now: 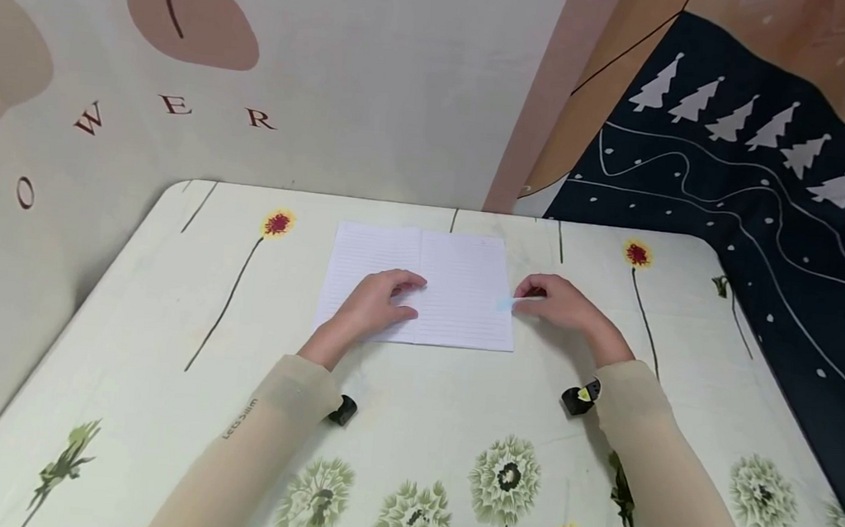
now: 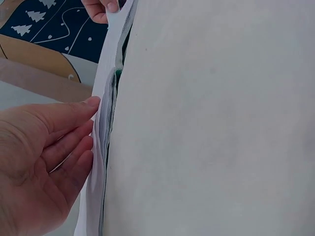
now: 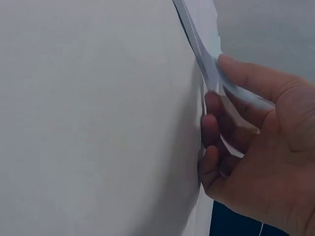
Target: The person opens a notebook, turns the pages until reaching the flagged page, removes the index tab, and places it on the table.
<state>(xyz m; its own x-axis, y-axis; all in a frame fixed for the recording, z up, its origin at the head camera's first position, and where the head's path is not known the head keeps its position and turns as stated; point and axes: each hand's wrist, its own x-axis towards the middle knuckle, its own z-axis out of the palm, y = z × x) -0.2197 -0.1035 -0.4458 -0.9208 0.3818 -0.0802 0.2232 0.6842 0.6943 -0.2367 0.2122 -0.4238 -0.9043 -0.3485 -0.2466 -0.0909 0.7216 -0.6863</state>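
A notebook [image 1: 460, 258] with ruled white pages lies spread on the table; its stacked page edges [image 2: 104, 123] show in the left wrist view. My left hand [image 1: 378, 301] rests on the left page near the centre fold, thumb and fingers apart and loosely bent. At the right page's outer edge, my right hand [image 1: 557, 301] pinches a pale blue paper strip [image 1: 504, 304]. One end of the strip overlaps that page. From the right wrist view, the same strip [image 3: 248, 97] runs between thumb and fingers, with the thumb tip [image 3: 225, 61] right beside the page edges.
A white tablecloth [image 1: 426, 404] printed with flowers covers the table. Behind stands a pale wall [image 1: 377, 86] with printed letters, and at the right hangs dark blue fabric [image 1: 740, 197] with white trees. Black wrist cameras [image 1: 577, 401] sit under both sleeves.
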